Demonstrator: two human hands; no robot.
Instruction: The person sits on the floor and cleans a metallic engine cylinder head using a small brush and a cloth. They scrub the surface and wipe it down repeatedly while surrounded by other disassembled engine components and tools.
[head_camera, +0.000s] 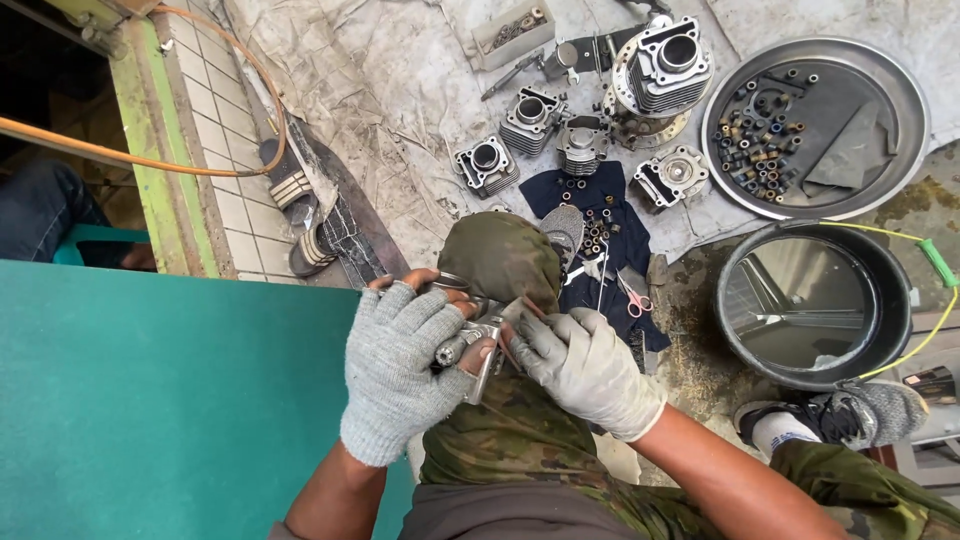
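Note:
My left hand (400, 360), in a grey knitted fingerless glove, grips a small metal engine part (478, 345) over my knee. My right hand (590, 365), in a pale glove, holds a thin tool against that part; the tool's tip is mostly hidden between the fingers. My camouflage-trousered knee (500, 262) sits right below both hands.
Several engine cylinders (530, 118) lie on a grey tarp, above a dark cloth (600, 205) with small parts and pink scissors (634, 298). A round metal tray (815, 125) holds bolts; a black bucket (812, 305) stands right. A teal surface (160, 400) fills the left.

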